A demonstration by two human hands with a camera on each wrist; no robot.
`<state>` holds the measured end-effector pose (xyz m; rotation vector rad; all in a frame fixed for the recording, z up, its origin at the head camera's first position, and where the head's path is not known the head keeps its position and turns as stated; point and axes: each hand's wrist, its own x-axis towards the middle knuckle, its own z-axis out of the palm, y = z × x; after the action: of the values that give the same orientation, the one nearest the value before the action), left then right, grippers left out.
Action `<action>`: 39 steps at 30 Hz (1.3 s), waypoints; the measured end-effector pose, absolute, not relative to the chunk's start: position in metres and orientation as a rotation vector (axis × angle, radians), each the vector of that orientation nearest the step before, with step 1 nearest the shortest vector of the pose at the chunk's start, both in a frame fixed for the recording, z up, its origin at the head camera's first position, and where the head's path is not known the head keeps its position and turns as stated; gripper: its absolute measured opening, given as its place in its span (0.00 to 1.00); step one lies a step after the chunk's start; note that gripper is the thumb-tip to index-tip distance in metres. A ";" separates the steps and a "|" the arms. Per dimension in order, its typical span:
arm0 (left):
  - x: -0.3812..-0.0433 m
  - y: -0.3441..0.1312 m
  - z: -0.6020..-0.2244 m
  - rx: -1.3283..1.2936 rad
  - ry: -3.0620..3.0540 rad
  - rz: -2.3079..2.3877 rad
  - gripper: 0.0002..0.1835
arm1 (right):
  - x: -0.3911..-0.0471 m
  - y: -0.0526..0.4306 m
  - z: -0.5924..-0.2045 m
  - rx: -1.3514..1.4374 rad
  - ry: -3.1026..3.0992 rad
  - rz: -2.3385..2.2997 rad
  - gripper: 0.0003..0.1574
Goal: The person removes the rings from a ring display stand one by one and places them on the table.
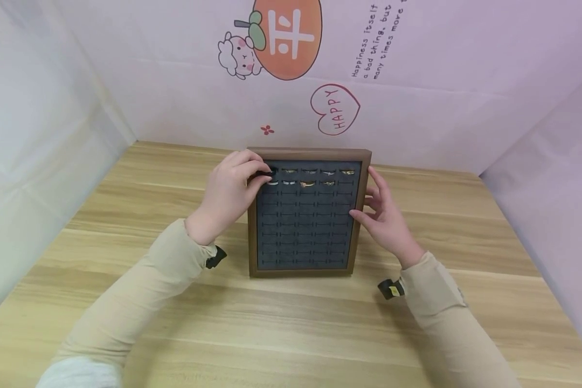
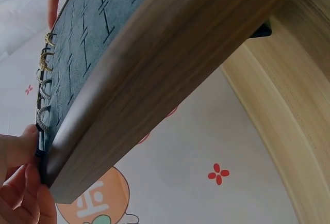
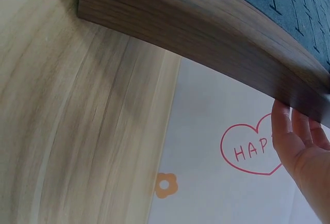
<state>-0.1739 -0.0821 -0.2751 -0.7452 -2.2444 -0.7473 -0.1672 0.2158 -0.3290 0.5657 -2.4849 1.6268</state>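
Note:
A ring display board (image 1: 305, 226), dark with slots inside a brown wooden frame, stands tilted up on the table. My left hand (image 1: 233, 186) pinches a small dark piece, seemingly a black ring, at the top left slot; its shape is mostly covered by the fingers. In the left wrist view that hand (image 2: 20, 177) touches the board's corner. Several gold and silver rings (image 1: 307, 184) sit in the two upper rows. With the thumb on the front and the fingers round the side, my right hand (image 1: 388, 221) holds the frame's right edge, as the right wrist view also shows of the fingers (image 3: 300, 131).
The wood-grain table (image 1: 271, 334) extends in front of the board and to both sides. Close behind it rises a pale printed backdrop (image 1: 417, 118), with white cloth walls at left (image 1: 43, 134) and right (image 1: 553, 134).

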 end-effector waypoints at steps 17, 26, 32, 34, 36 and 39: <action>-0.180 -0.091 -0.277 -0.829 -2.241 -0.929 0.04 | -0.168 0.212 -0.330 0.520 -2.468 1.662 0.58; -0.182 -0.096 -0.274 -0.868 -2.250 -1.035 0.04 | -0.168 0.212 -0.330 0.525 -2.460 1.657 0.58; -0.185 -0.098 -0.275 -0.886 -2.254 -1.082 0.04 | -0.168 0.213 -0.330 0.505 -2.469 1.661 0.58; -0.187 -0.099 -0.275 -0.890 -2.253 -1.098 0.04 | -0.168 0.213 -0.330 0.504 -2.472 1.657 0.58; -0.188 -0.100 -0.276 -0.893 -2.255 -1.124 0.04 | -0.167 0.213 -0.330 0.500 -2.474 1.655 0.58; -0.188 -0.102 -0.277 -0.893 -2.267 -1.167 0.04 | -0.167 0.213 -0.330 0.496 -2.472 1.658 0.58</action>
<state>-0.1878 -0.1021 -0.2770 -0.8927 -2.2666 -1.1674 -0.1670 0.2133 -0.3296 0.4959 -2.4723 1.6581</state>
